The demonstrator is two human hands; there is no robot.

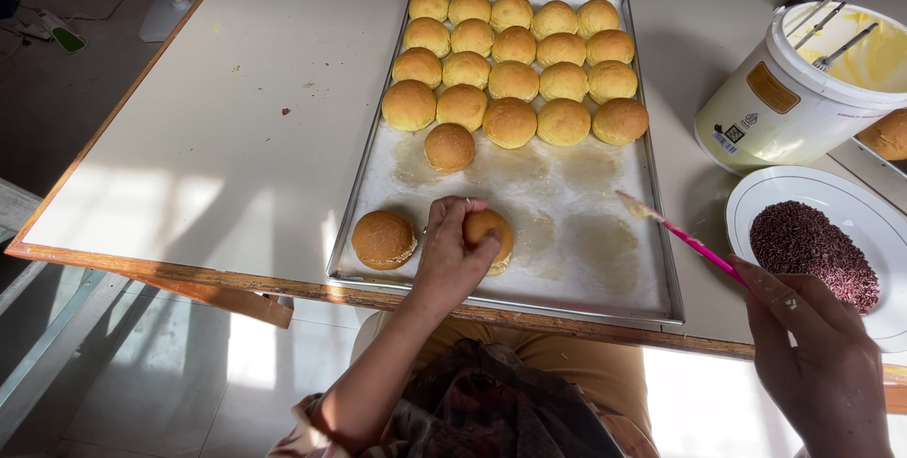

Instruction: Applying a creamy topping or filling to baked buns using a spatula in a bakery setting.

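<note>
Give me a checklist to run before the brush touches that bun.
1. Left hand grips the bun on the tray: ok.
2. Right hand holds the pink brush: ok.
3. Brush bristles loaded with spread: cannot tell.
4. Brush tip above the tray, not the table: ok.
5. Tub of yellow spread open and near the right hand: ok.
6. Plate of sprinkles beside the right hand: ok.

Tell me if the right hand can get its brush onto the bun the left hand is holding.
Probably yes: the right hand holds the pink brush over bare tray, with nothing between it and the bun under the left hand.
</note>
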